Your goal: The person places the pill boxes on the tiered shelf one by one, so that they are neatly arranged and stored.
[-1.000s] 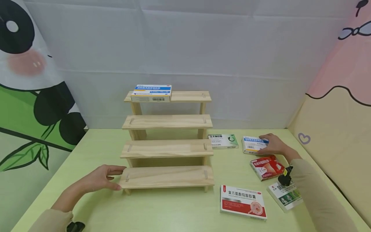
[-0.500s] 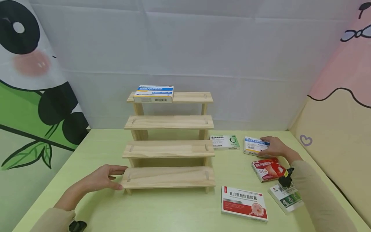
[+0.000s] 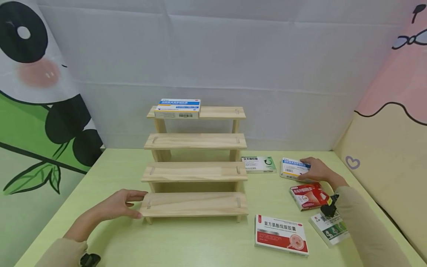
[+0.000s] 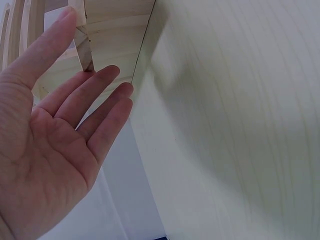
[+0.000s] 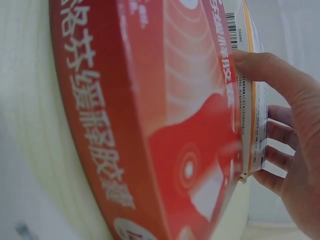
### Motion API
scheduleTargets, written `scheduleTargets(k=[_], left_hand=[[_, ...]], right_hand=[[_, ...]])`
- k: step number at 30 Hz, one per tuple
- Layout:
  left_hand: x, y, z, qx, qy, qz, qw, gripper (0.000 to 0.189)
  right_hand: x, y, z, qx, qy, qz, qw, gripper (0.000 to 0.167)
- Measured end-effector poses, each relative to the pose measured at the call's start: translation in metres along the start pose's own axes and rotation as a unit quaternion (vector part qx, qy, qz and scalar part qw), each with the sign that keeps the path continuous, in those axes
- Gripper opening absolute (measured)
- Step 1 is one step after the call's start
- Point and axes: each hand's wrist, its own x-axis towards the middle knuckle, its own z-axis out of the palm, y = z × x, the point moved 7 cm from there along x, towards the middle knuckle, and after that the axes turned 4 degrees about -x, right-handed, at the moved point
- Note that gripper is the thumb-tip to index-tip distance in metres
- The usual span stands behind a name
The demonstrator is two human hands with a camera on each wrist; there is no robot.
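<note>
A four-step wooden display stand (image 3: pixel 195 172) is in the middle of the head view. My left hand (image 3: pixel 115 207) holds the left end of its lowest board; thumb and index finger span the board's end (image 4: pixel 84 47) in the left wrist view, the other fingers extended below. At the right, my right hand (image 3: pixel 318 171) grips a blue-and-white medicine box (image 3: pixel 294 167) lying on the table. The right wrist view puts the thumb on the box's barcoded side (image 5: pixel 245 100) and the fingers on the opposite side. Another blue-and-white medicine box (image 3: pixel 178 108) lies on the top step.
A green-and-white box (image 3: pixel 258 164) lies beside the stand. Nearer are a red box (image 3: pixel 307 196), a white-and-green box (image 3: pixel 330 227) partly under the right forearm, and a large white-and-red box (image 3: pixel 281 235). The pale table (image 3: pixel 186 244) meets a grey backdrop (image 3: pixel 283 122).
The head view has shifted slightly, moving the scene a little right and down. Both hands stay at the stand and the blue-and-white box, with no clear movement of either object.
</note>
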Motion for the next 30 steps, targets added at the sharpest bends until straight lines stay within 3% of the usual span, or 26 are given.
scheduleTargets(k=[18,30], left_hand=[[-0.002,0.003,0.001,-0.005,0.001,-0.003,1.0000,0.071],[-0.002,0.001,0.000,-0.002,0.001,0.002,1.0000,0.071]], right_hand=[[-0.002,-0.013,-0.023,-0.019,0.027,-0.047,0.9983,0.088],[-0.009,-0.045,-0.055,-0.014,0.036,-0.072,0.9966,0.084]])
